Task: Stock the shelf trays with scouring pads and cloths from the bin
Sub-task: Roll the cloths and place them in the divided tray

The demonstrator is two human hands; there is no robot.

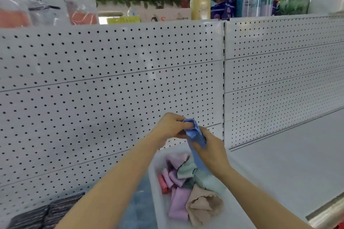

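The left hand (170, 126) and right hand (209, 151) both pinched 1 blue cloth (195, 134). It hung over the white tray (158, 188) of folded cloths (186, 188).

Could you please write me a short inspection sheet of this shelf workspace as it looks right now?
Surface: white shelf deck, bare at right.
Job's things: blue cloth held above white tray of pink, green and beige cloths; dark scouring pads lower left.
Clutter: nothing seen.
Hands: left hand and right hand both grip the blue cloth.
Cables: nothing seen.
Surroundings: pegboard back panel; packaged goods and yellow bottle on top.
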